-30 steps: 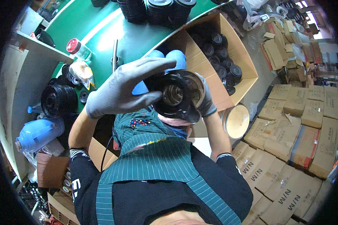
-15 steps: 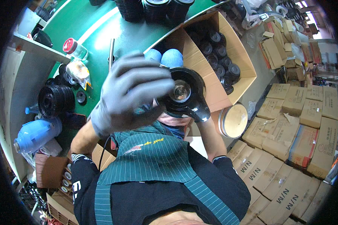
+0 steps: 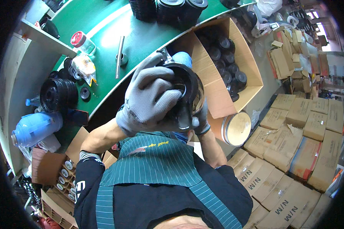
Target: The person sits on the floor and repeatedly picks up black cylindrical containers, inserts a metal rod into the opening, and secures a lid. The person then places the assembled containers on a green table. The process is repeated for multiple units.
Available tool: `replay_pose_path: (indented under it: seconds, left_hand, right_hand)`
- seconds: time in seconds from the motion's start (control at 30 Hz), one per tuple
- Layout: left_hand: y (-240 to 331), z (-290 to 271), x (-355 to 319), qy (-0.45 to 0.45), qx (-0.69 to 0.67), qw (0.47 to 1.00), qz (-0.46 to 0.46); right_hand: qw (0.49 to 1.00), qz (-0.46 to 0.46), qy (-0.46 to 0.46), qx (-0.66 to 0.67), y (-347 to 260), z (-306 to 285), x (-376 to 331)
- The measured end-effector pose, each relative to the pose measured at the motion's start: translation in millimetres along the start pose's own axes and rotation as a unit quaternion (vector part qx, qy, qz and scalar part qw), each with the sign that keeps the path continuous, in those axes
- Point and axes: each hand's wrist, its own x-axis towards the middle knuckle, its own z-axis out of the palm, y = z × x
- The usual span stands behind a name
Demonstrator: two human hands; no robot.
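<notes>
A glossy black round piece [image 3: 190,86] with a handle-like lobe is held up in front of my chest. It is tilted on its side, and a clear curved rim shows at its right; I cannot tell its exact kind. My left hand [image 3: 151,93], in a grey glove, is closed with its fingers curled into the piece's near opening. Behind and below the piece, my right hand [image 3: 202,120], also gloved, supports it from the right; most of its fingers are hidden. A bit of clear film [image 3: 165,55] shows above the left fingers.
The green table [image 3: 103,72] bears a metal rod [image 3: 119,57], a red-lidded jar [image 3: 82,42] and stacked black parts [image 3: 170,9]. An open carton [image 3: 248,57] of black round parts stands at right, near a round drum [image 3: 239,128]. Stacked cartons [image 3: 294,141] line the right side.
The black piece has turned from facing up to lying on its side. My left hand has come down from above it and curled its fingers into it. The view has shifted slightly.
</notes>
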Motion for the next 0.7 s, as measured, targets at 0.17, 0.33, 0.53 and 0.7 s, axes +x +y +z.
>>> replay_pose_path:
  seconds: [0.17,0.33,0.53,0.7]
  left_hand:
    - [-3,-8,5,-0.026,-0.018,0.999,0.031]
    - [-4,-15,11,-0.050,-0.026,0.998,0.029]
    - [-6,-14,9,-0.011,-0.034,0.999,0.037]
    - [7,-8,8,0.108,-0.045,0.993,-0.004]
  right_hand:
    - [0.883,-0.268,-0.022,-0.384,52,-35,0]
    - [0.999,-0.016,0.021,-0.040,71,-42,-2]
    - [0.958,-0.158,-0.001,-0.239,72,-46,-2]
    - [0.969,-0.120,-0.022,-0.216,63,-42,-3]
